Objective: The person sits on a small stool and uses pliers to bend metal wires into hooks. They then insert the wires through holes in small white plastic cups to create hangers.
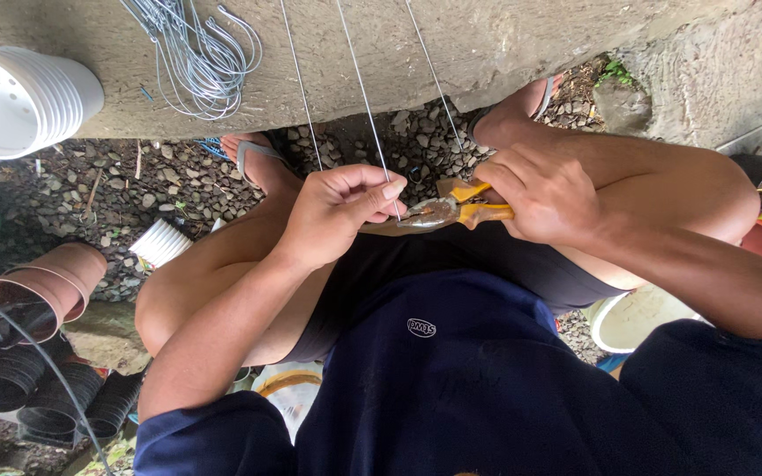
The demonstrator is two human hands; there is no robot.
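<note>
Head view: seated over gravel, a person in dark shorts and a navy shirt works a straight steel wire [365,92] with a pair of orange-handled pliers [451,210]. Left hand [339,211] is curled into a loose fist, thumb and forefinger pinched shut on the wire's near end, just beside the plier nose. Right hand [544,189] is wrapped tight around the orange handles, which stand slightly apart; the tool's long axis lies roughly level between the two hands, nose pointing toward the left hand's pinch. From that pinch the wire runs long and straight away from the body, leaning slightly left, up across a concrete slab [451,44]. Two more wires [297,79] lie on either side of it, nearly parallel. Beyond the left hand, a bundle of bent wire hooks [200,62] rests on the slab, with stacked white pots [19,101] farther out. Terracotta and black pots [33,291] sit outside the left knee.
</note>
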